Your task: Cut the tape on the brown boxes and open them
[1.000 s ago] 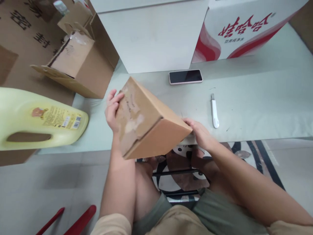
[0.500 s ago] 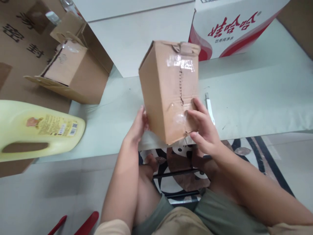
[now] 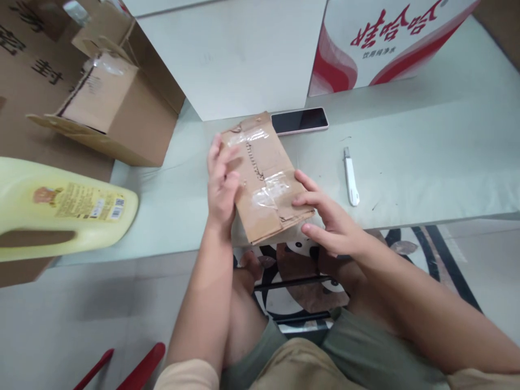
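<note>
A small brown cardboard box (image 3: 264,168) lies tilted between my hands, its taped face turned up; its depth is hard to judge from here. My left hand (image 3: 222,187) is against the box's left edge, fingers bent and slightly blurred. At the lower right corner, my right hand (image 3: 329,216) grips the edge, with fingers on the taped face and the thumb by the near edge. A white utility knife (image 3: 351,179) lies on the pale green cloth to the right of the box. Beyond the box's far right corner rests a phone (image 3: 300,121), dark screen up.
At the left stand a brown carton (image 3: 142,124) with raised flaps and a yellow jug (image 3: 101,208). A white carton (image 3: 239,59) and a red-and-white carton (image 3: 365,54) line the back. The cloth-covered surface (image 3: 439,157) ends just before my knees.
The box has come down and tipped over, turning its taped face upward and uncovering the phone. My left hand has moved up along its left side. My right hand stays near its lower right corner.
</note>
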Tool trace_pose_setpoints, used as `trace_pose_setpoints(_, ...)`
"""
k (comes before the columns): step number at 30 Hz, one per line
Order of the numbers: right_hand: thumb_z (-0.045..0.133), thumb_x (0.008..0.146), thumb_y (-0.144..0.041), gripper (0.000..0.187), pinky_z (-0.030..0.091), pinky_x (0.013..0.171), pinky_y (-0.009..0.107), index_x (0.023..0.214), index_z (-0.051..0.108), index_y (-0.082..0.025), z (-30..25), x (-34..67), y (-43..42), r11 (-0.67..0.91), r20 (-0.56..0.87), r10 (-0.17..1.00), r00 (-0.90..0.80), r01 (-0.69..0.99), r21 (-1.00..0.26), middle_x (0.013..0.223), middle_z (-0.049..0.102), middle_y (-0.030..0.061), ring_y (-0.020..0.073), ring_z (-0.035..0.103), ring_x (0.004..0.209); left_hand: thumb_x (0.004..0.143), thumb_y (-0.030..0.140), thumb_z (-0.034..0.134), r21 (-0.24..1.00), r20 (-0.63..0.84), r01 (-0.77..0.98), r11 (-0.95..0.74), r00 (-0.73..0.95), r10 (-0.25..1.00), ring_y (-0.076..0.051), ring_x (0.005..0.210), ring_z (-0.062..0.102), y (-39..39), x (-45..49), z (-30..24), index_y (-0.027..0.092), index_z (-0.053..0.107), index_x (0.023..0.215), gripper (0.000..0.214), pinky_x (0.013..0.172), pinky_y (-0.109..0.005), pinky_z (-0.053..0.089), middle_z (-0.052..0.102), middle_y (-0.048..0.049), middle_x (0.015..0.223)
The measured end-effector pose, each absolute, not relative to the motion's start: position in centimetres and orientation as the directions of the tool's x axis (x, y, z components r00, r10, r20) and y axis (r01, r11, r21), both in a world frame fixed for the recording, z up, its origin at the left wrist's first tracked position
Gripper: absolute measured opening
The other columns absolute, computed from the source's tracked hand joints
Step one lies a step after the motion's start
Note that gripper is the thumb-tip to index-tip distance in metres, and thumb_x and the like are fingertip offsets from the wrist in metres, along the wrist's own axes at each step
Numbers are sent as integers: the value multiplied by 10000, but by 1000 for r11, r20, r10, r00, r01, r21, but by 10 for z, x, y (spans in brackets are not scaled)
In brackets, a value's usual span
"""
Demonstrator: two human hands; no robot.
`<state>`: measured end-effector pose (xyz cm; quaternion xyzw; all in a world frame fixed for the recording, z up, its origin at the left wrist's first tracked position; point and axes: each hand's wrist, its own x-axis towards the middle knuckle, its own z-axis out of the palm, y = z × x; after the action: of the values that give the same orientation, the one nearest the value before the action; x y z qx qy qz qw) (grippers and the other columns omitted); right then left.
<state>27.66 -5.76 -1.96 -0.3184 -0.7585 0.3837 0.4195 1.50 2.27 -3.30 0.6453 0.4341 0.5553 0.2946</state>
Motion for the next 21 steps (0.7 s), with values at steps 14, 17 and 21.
trace_pose_setpoints(14,677,764,-382,627,536,771,512,1355,620,-180,-35,343,-17,-313,-91,949,303,858,-407,955,717,137,303,641,791,909,642,590,853,475,248,-460,-2,880,-303,1614,291,14,20,-29,336,726,1147,411,1325,-495,298,442,2,1658)
trace_pose_setpoints(17,640,739,-291,646,517,650,399,1379,584,-227,-32,332,-20,-256,-117,964,239,721,-644,722,657,7,223,582,615,909,644,588,856,472,255,-451,-26,881,-304,1614,289,14,22,-27,333,727,1123,403,1326,-500,297,460,1,1642)
trace_pose_setpoints(21,529,797,-383,408,510,545,353,1185,608,-287,-13,310,-29,-128,-123,991,49,92,-988,776,679,-3,189,608,558,897,686,595,859,462,257,-442,-19,887,-319,1617,272,12,24,-26,318,716,1117,446,1332,-506,274,473,-17,1629)
